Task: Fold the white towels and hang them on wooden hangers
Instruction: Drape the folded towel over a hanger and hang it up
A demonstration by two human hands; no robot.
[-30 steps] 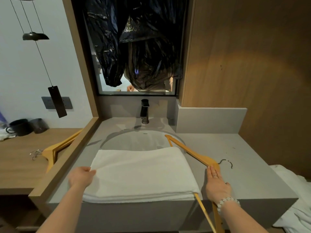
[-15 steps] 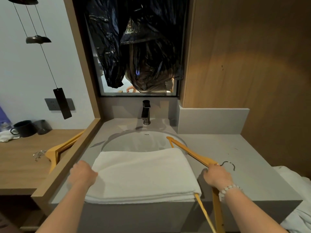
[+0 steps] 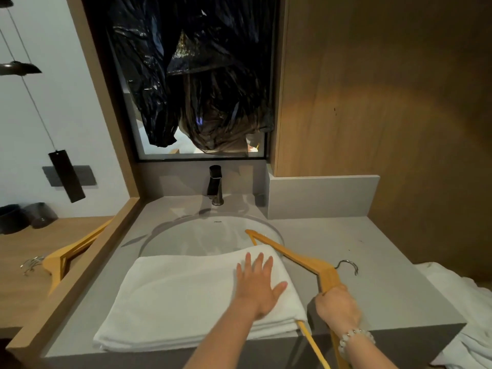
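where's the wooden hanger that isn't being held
The free hanger lies at the far left of the head view on the wooden desk, partly hidden behind the wooden ledge bordering the sink counter.

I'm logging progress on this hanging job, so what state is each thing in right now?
white towel: folded, flat on the counter, not yet hung
wooden hanger: neck gripped by the right hand, lower bar under the towel's right edge
left hand: open, flat on the towel
faucet: no water visible
spare hanger: lying on the side table
second towel: crumpled, far right
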